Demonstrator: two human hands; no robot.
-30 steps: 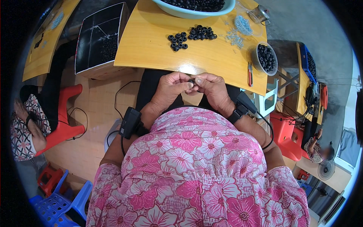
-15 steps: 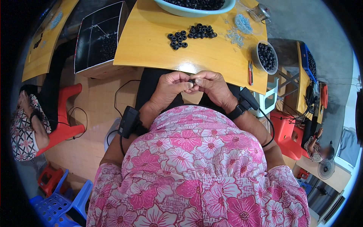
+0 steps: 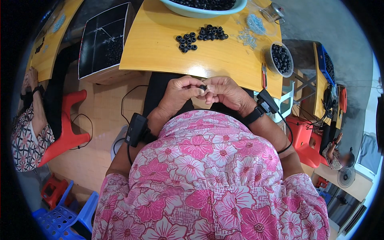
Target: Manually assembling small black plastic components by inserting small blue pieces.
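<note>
My left hand (image 3: 178,93) and my right hand (image 3: 226,93) meet in front of the near table edge, above my lap. Between the left thumb and fingers is a small black round part (image 3: 203,87). The right thumb and fingers are pinched close together right beside it; whether they grip the part itself or some tiny piece is hidden. On the yellow table (image 3: 156,52) ahead lie two loose groups of black ring-shaped parts, one on the left (image 3: 186,42) and one farther right (image 3: 212,33).
A light blue basin (image 3: 204,14) of black parts stands at the far edge. To the right are scattered clear pieces (image 3: 247,39), a tub (image 3: 279,70) of black parts and red-handled pliers (image 3: 264,76). A large box (image 3: 100,74) sits left. A person (image 3: 34,132) works farther left.
My right hand has shifted slightly to the right, and the black part shows more between the fingers. The person on the left has brought their hands up to their table.
</note>
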